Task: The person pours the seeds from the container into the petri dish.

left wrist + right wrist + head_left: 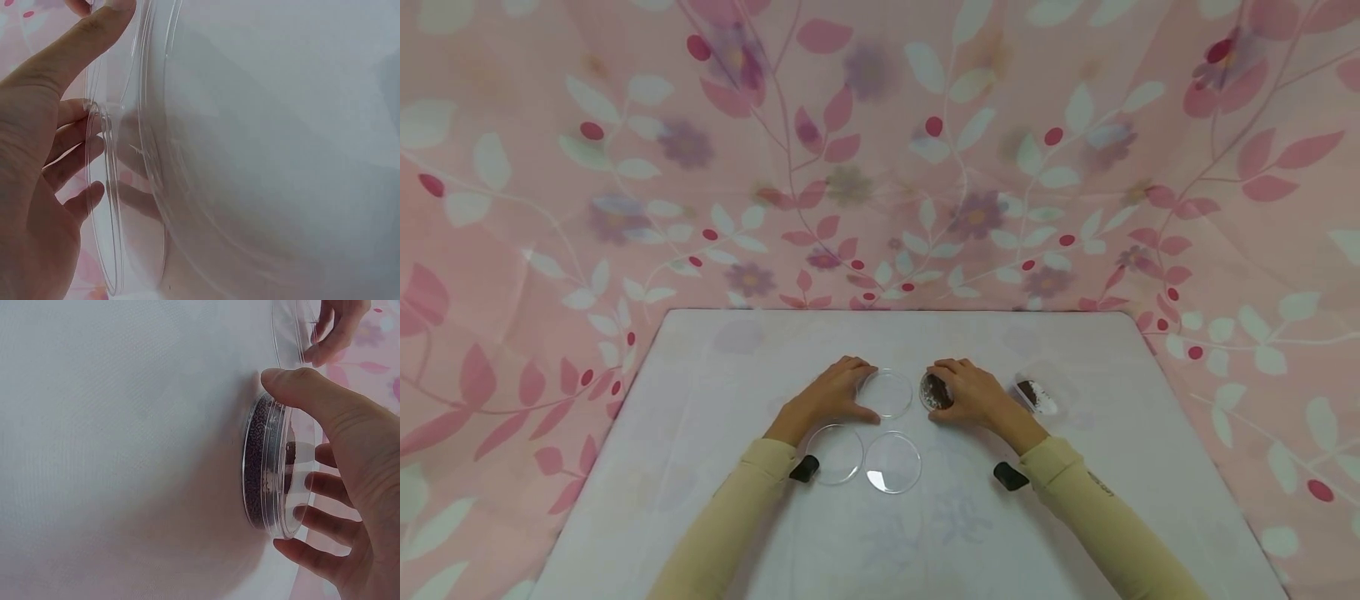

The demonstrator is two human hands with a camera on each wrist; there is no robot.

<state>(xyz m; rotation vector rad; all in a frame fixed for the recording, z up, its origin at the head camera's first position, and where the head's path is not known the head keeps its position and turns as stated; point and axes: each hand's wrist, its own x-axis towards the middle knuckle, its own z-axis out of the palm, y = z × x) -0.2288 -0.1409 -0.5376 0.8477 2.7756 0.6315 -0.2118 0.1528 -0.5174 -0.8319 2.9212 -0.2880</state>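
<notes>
My left hand [835, 392] holds a clear round petri dish [889, 395] by its left side, thumb toward me and fingers at the far edge. To its right, my right hand [972, 393] grips a petri dish of dark brown granules [936, 392], thumb on the near rim and fingers curled round the far side. In the right wrist view, the granules [255, 465] fill the lower part of that dish. Clear dish edges overlap in the left wrist view, so I cannot tell exactly which rim each left fingertip touches.
Two more clear petri dishes lie nearer me, a left one [836, 455] beside my left wrist and a right one [893, 462]. Right of my right hand is a transparent container [1037, 397] with dark material inside. A white cloth covers the table [1075, 533]; floral fabric [880, 150] hangs behind.
</notes>
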